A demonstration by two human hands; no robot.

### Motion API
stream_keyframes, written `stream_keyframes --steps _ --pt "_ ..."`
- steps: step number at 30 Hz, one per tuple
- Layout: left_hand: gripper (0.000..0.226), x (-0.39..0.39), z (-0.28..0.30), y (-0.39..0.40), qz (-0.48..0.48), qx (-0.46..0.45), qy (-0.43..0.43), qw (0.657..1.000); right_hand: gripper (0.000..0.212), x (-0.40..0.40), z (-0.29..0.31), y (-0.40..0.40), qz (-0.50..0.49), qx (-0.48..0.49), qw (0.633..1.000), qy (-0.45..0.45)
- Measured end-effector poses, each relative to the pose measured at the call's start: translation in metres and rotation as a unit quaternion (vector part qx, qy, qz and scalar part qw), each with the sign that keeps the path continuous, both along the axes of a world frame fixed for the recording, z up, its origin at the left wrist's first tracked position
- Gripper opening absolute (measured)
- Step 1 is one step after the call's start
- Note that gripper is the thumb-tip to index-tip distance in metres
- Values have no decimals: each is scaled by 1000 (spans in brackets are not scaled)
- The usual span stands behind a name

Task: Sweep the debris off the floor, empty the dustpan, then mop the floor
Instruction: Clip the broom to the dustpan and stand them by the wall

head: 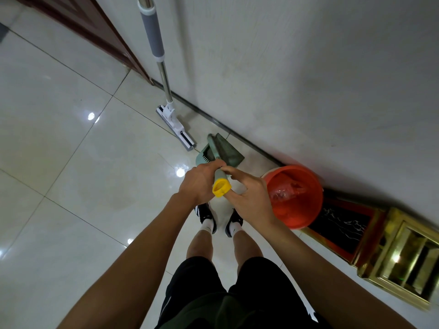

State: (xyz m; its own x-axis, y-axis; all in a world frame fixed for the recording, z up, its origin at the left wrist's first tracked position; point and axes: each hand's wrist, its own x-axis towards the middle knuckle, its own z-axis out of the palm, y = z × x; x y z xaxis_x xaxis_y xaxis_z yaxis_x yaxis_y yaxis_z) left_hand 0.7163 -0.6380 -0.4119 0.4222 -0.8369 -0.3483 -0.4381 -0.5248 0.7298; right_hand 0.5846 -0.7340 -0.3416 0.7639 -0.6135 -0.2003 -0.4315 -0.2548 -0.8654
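1. We look down at our own legs, black shorts and dark shoes (209, 216) on a glossy pale tiled floor (71, 162).
2. Our left hand (198, 182) is closed around a grey-green handle (219, 173), just below its yellow end cap (221, 187).
3. Our right hand (250, 198) meets the same handle from the other side: thumb and forefinger pinch it, the remaining fingers are loosely spread and partly open.
4. The handle runs down to a green dustpan (225, 150) standing on the floor close to the wall (308, 67); comb-like teeth show on its near edge. We cannot tell whether a broom is clipped into it.
5. A flat mop (174, 124) stands left of the dustpan, its white-and-grey head on the tiles and its metal pole with a grey grip leaning against the wall.
6. An orange bucket (294, 198) sits just right of our right hand, against the wall; something clear and crumpled lies inside, too blurred to identify.
7. A gold-coloured frame (399, 264) lies further right.
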Motion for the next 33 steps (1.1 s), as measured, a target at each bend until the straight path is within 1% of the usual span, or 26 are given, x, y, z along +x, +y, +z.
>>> stream_keyframes --steps 5,8,13,16,19,22,24,27,31,33 --pt "40 -6 2 -2 3 -16 -32 999 38 -5 2 -2 3 -29 1000 -6" --pt "43 -4 4 -4 -3 11 -35 999 36 -8 2 -2 4 -44 999 -18" --pt "45 -3 5 -3 -2 26 -16 1000 33 -10 1 -5 19 -71 997 -37" --pt "47 -2 6 -3 -12 45 -35 998 31 -11 0 -7 19 -90 995 -47" --pt "49 0 6 -1 -11 57 -30 998 31 -11 0 -9 20 -91 994 -55" --pt "44 2 3 3 -10 89 -33 995 29 -12 0 -10 31 -103 992 -70" --pt "41 4 4 7 -7 97 -37 995 28 -13 -2 -11 36 -98 993 -64" --pt "41 5 9 14 -1 91 -55 994 27 -14 -1 -13 51 -75 995 -29" --pt "37 3 15 22 10 101 -82 991 35 -14 2 -18 74 -72 994 17" --pt "33 2 20 28 21 108 -94 990 32 -15 4 -21 86 -61 994 31"
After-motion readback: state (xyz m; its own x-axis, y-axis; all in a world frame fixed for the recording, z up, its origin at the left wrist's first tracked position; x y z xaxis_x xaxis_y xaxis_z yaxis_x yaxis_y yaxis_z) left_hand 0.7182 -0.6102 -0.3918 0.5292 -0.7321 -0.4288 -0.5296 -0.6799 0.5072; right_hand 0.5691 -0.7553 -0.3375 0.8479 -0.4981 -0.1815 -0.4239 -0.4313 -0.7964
